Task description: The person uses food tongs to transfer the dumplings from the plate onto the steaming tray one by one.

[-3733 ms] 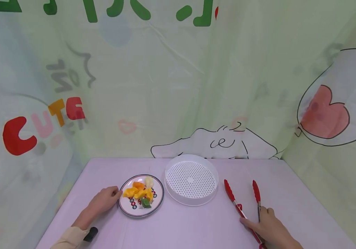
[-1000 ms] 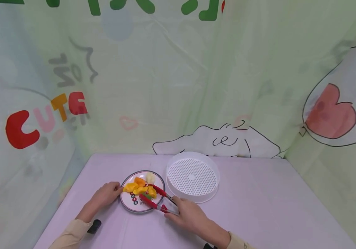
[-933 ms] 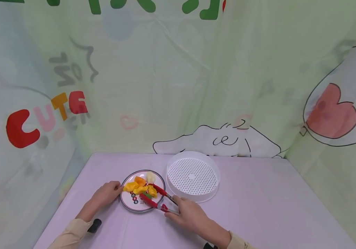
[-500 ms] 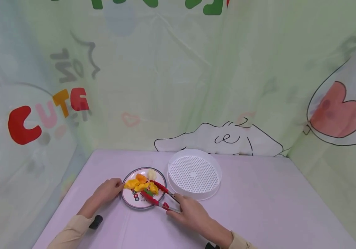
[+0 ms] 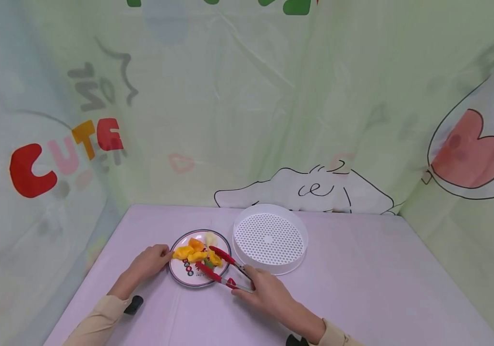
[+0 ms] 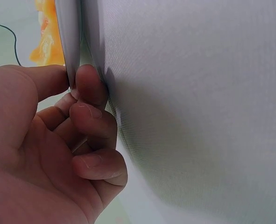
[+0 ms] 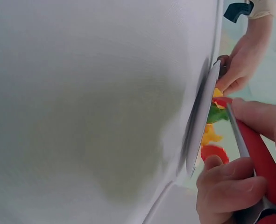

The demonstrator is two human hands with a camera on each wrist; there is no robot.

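Observation:
My left hand (image 5: 149, 262) pinches the left rim of a round white plate (image 5: 190, 278); the left wrist view has the thumb over the plate's edge (image 6: 70, 39) and fingertips under it. My right hand (image 5: 268, 292) grips red-tipped metal tongs (image 5: 210, 273), its fingers around the red handle (image 7: 261, 163) in the right wrist view. The tongs' arms stand spread, tips over the plate's right half, on either side of a green piece (image 5: 208, 265) and a yellow one (image 5: 215, 259). More yellow dumpling-shaped pieces (image 5: 183, 252), an orange one (image 5: 196, 244) and a whitish one (image 5: 210, 239) lie there too.
A round white tray (image 5: 268, 210) with a perforated bottom stands right behind the plate, to its right. All sits on a pale lilac table (image 5: 359, 269). Printed curtains (image 5: 178, 120) close off the back and both sides.
My right hand has carried the tongs from the table's right side leftward over the plate. During the last second the tongs stay nearly in place. My left hand keeps to the plate's rim.

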